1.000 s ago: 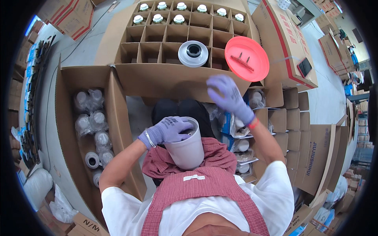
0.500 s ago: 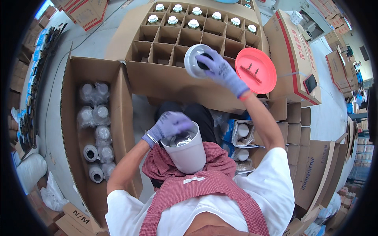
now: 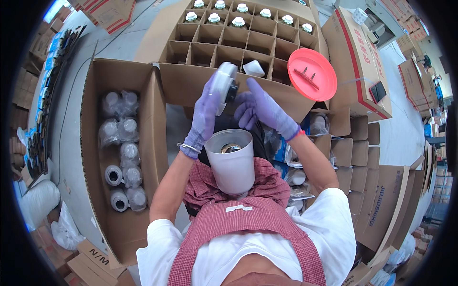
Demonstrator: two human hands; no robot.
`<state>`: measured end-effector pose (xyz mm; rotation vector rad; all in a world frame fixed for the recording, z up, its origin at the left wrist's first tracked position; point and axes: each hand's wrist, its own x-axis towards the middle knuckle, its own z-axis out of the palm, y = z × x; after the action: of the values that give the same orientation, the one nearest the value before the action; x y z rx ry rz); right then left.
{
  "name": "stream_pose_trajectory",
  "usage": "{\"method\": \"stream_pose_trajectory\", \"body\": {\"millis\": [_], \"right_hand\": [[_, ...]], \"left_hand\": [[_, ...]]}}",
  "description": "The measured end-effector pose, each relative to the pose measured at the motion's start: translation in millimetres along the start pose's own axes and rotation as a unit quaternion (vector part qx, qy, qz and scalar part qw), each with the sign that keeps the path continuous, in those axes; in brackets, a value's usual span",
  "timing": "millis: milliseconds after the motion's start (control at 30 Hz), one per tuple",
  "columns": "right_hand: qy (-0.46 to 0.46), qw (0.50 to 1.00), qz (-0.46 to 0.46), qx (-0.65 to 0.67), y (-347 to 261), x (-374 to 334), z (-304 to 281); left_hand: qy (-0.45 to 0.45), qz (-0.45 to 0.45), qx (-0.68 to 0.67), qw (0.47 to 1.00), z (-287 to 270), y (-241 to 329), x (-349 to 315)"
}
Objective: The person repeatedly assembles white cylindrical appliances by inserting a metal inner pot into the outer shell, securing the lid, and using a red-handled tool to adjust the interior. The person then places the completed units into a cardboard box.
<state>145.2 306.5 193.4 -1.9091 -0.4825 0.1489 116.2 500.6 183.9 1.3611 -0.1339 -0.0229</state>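
A white cylindrical container [image 3: 233, 167] stands open in my lap, something metallic showing inside. Just above it, both purple-gloved hands meet at a round white lid [image 3: 222, 85] with a dark underside, tilted on edge. My left hand [image 3: 204, 117] grips the lid from the left. From the other side, my right hand [image 3: 264, 108] has its fingers at the dark middle of the lid, one finger pointing up.
Ahead is a cardboard box with dividers [image 3: 224, 47]; white-capped bottles [image 3: 238, 21] fill its far rows and a white piece [image 3: 253, 69] lies in one cell. A round red lid [image 3: 312, 74] rests at its right. The left box [image 3: 95, 86] holds wrapped bottles [image 3: 121, 152].
My right hand reached to the divided box, took the white lid and brought it back over my lap. My left hand left the container's rim and now grips the lid.
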Motion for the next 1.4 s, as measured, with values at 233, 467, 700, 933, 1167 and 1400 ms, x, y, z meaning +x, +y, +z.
{"method": "stream_pose_trajectory", "body": {"millis": [233, 467, 700, 933, 1167, 1400], "right_hand": [[-0.155, 0.809, -0.326, -0.464, -27.2, 11.0, -29.8], [0.03, 0.997, -0.057, -0.029, -9.7, 18.2, 14.3], [-0.301, 0.834, 0.109, 0.449, 22.4, -15.5, -8.5], [-0.052, 0.946, 0.299, 0.112, 25.2, -12.7, -18.4], [-0.143, 0.985, 0.07, 0.064, 19.1, -36.7, 43.2], [-0.202, 0.929, -0.287, -0.121, 30.9, -48.7, 20.7]], "left_hand": [[-0.098, -0.228, -0.317, 0.915, -4.2, 34.5, -10.7], [-0.02, 0.207, 0.113, 0.972, 25.5, 23.1, -0.2], [-0.285, 0.434, 0.408, 0.751, -9.3, 52.1, 3.8], [-0.336, 0.13, 0.284, 0.889, -54.9, -6.7, -42.5], [-0.345, 0.103, 0.276, 0.891, -40.5, -21.6, -55.7], [-0.226, 0.101, 0.182, 0.952, -24.2, -30.2, -77.2]]}}
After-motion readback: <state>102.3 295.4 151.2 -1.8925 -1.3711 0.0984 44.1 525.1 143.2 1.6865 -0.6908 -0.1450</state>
